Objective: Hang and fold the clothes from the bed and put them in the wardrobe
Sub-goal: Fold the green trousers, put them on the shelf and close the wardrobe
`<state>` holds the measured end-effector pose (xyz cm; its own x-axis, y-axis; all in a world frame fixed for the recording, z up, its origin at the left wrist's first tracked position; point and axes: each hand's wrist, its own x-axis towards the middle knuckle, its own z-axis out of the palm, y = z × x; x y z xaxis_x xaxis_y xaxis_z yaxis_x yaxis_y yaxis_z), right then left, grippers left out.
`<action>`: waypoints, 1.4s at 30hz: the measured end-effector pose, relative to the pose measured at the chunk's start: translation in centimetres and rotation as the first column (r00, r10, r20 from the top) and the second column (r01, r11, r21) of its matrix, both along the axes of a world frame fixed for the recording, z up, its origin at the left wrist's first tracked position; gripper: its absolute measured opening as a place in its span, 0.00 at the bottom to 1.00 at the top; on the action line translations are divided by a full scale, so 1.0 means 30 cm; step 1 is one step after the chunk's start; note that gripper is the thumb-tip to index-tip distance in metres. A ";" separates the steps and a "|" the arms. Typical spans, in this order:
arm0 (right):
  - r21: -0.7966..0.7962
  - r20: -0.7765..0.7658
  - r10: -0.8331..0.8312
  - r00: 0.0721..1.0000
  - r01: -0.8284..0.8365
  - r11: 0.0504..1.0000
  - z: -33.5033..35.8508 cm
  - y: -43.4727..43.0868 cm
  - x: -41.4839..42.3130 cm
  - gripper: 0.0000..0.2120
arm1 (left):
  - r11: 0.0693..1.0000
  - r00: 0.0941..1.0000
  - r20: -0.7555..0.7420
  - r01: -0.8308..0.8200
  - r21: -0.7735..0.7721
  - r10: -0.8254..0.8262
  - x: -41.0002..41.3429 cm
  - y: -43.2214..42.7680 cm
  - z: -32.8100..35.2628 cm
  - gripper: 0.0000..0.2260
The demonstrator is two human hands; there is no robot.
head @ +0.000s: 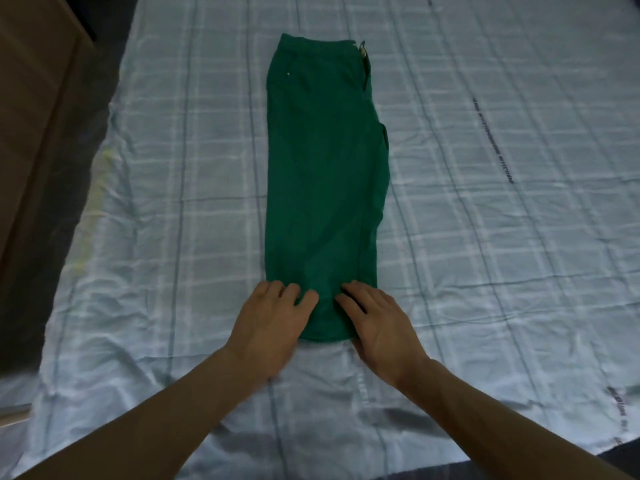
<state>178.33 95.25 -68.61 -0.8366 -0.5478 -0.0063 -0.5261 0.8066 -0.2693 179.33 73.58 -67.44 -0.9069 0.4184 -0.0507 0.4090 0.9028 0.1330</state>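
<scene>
At the near edge of the bed, my two hands rest on the hem end of the one pair of green trousers. My left hand sits on the left corner of the hem with its fingers bent at the knuckles and their tips on the cloth; I cannot tell whether they pinch it. My right hand lies on the right corner of the hem, its fingers fairly straight and close together, pressed flat on the fabric and angled toward the left hand. The two hands are near each other but apart, with a strip of green between them. The trousers are folded lengthwise, one leg on the other, and lie flat down the middle of the bed, hem toward me and waistband toward the far edge, where a small pale tag shows at the right corner. Under them is one pale blue checked sheet, creased, with two lines of dark print on its right side. Beyond the bed's left edge stands one brown wooden panel.
</scene>
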 end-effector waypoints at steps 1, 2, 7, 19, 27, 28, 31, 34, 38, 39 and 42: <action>-0.030 -0.033 -0.030 0.999 0.029 0.999 -0.003 -0.008 0.001 0.20 | 0.999 0.999 -0.029 -0.022 0.046 0.024 -0.015 0.002 0.008 0.26; -0.063 -0.047 -0.062 0.997 0.059 0.996 -0.002 -0.016 -0.002 0.19 | 0.995 0.998 -0.060 -0.030 0.091 0.036 -0.029 -0.002 0.013 0.23; -0.092 -0.122 -0.077 0.990 0.066 0.994 0.006 0.006 -0.007 0.11 | 0.989 0.987 -0.159 0.021 0.149 0.003 0.006 -0.041 0.020 0.19; 0.033 0.176 0.013 0.984 -0.019 0.999 0.121 0.077 0.264 0.06 | 1.000 0.984 0.179 0.002 0.013 -0.005 0.359 0.068 0.124 0.19; -0.083 0.305 0.043 0.951 -0.018 0.996 0.247 0.138 0.339 0.09 | 0.963 0.964 0.261 -0.120 0.240 0.055 0.460 0.074 0.179 0.10; -0.133 0.268 0.006 0.963 0.031 0.991 0.275 0.137 0.295 0.08 | 0.935 0.969 0.228 -0.162 0.316 0.091 0.410 0.060 0.199 0.10; -0.269 0.202 -0.107 0.974 0.160 0.950 0.350 0.102 0.149 0.06 | 0.850 0.966 0.122 -0.260 0.457 0.230 0.248 0.023 0.263 0.04; -0.357 0.171 -0.155 0.973 0.208 0.910 0.412 0.045 -0.032 0.05 | 0.799 0.943 0.088 -0.320 0.509 0.322 0.069 -0.010 0.327 0.08; -0.497 0.201 -0.221 0.954 0.294 0.816 0.420 -0.033 -0.314 0.09 | 0.724 0.923 0.076 -0.346 0.596 0.378 -0.206 -0.070 0.329 0.08; -0.527 0.220 -0.239 0.946 0.321 0.787 0.408 -0.051 -0.380 0.10 | 0.705 0.917 0.084 -0.355 0.614 0.389 -0.276 -0.085 0.322 0.09; -0.568 0.279 -0.281 0.918 0.394 0.723 0.366 -0.106 -0.562 0.14 | 0.670 0.916 0.118 -0.364 0.646 0.384 -0.473 -0.126 0.296 0.11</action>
